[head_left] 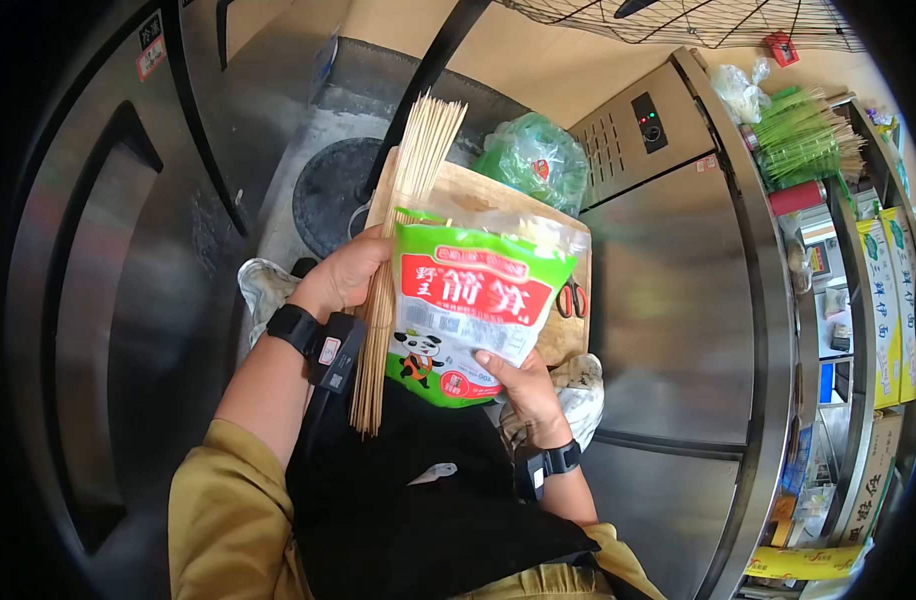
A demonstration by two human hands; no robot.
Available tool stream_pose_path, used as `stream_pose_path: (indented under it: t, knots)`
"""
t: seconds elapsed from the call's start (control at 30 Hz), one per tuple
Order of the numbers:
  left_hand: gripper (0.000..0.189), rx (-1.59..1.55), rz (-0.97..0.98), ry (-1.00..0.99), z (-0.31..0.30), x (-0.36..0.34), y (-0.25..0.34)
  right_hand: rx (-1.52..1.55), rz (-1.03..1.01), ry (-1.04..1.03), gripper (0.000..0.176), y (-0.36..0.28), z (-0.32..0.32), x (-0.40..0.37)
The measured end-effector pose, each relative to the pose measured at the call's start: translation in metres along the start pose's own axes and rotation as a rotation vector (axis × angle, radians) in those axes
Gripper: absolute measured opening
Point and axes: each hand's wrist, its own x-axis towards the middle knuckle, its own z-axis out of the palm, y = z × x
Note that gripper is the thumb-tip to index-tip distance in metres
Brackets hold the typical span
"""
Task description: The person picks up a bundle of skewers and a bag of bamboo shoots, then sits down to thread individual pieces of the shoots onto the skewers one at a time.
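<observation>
My left hand is closed around a long bundle of thin bamboo skewers, which stands nearly upright in front of me. Just right of the bundle is a green, red and white plastic food packet with a panda printed on it. Its top edge looks cut, and pale pieces show at the upper right. My right hand grips the packet's lower right corner, thumb on the front and fingers hidden behind. Scissors with red-and-black handles lie beside the packet on a wooden board.
A green plastic bag sits behind the board. To the right stands a stainless steel cabinet, then shelves with boxes and a bunch of green-tinted sticks. Steel doors rise on the left. A wire rack hangs above.
</observation>
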Motion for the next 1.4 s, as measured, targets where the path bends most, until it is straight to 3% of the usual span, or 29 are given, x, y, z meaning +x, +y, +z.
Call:
stream_pose_path:
  t: [0.2,0.3,0.4,0.7,0.87,1.4]
  knots:
    - [0.025,0.130,-0.027,0.033,-0.011,0.005,0.002,0.030,-0.047,0.088,0.036,-0.020,0.008,-0.003]
    - [0.019,0.167,-0.048,0.147,0.004,0.002,0.007,0.142,-0.093,0.112,0.043,-0.040,0.009,-0.013]
    - [0.024,0.219,-0.054,0.190,0.006,0.002,0.008,0.203,-0.139,0.147,0.044,-0.052,0.004,-0.025]
    - [0.018,0.141,-0.028,0.235,-0.005,0.009,-0.004,0.202,-0.161,0.033,0.049,-0.063,0.018,-0.047]
    - [0.034,0.168,-0.070,0.263,0.016,-0.003,0.008,0.199,-0.158,-0.017,0.050,-0.067,0.020,-0.052]
    - [0.024,0.118,-0.079,0.290,0.019,-0.006,0.003,0.218,-0.158,-0.104,0.042,-0.062,0.018,-0.052]
